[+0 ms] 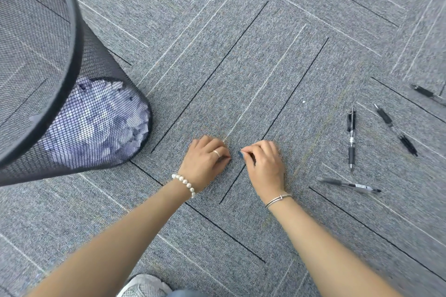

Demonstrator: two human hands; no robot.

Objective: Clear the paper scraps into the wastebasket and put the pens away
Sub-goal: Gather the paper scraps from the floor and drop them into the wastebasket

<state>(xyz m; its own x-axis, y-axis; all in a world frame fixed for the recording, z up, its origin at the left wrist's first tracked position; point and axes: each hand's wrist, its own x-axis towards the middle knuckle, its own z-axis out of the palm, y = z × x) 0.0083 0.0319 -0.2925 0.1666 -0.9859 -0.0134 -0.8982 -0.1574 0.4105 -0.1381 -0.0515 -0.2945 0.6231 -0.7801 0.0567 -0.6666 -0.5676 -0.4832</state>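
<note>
A black mesh wastebasket (pixel 72 38) stands at the left, with crumpled pale paper scraps (pixel 96 123) showing through its wall. My left hand (pixel 205 161) rests knuckles-up on the grey carpet, fingers curled; what it holds, if anything, is hidden. My right hand (pixel 264 164) is close beside it, pinching a small dark scrap (pixel 240 154) between thumb and fingertips. Several black pens lie to the right on the carpet: one upright (pixel 351 138), one below it lying across (pixel 350 185), one long diagonal (pixel 395 129), and one at the edge (pixel 428 93).
Grey striped carpet tiles (pixel 241 55) cover the whole floor. A tiny white speck (pixel 304 102) lies on the carpet above my right hand. The toe of a light shoe (pixel 142 287) shows at the bottom edge.
</note>
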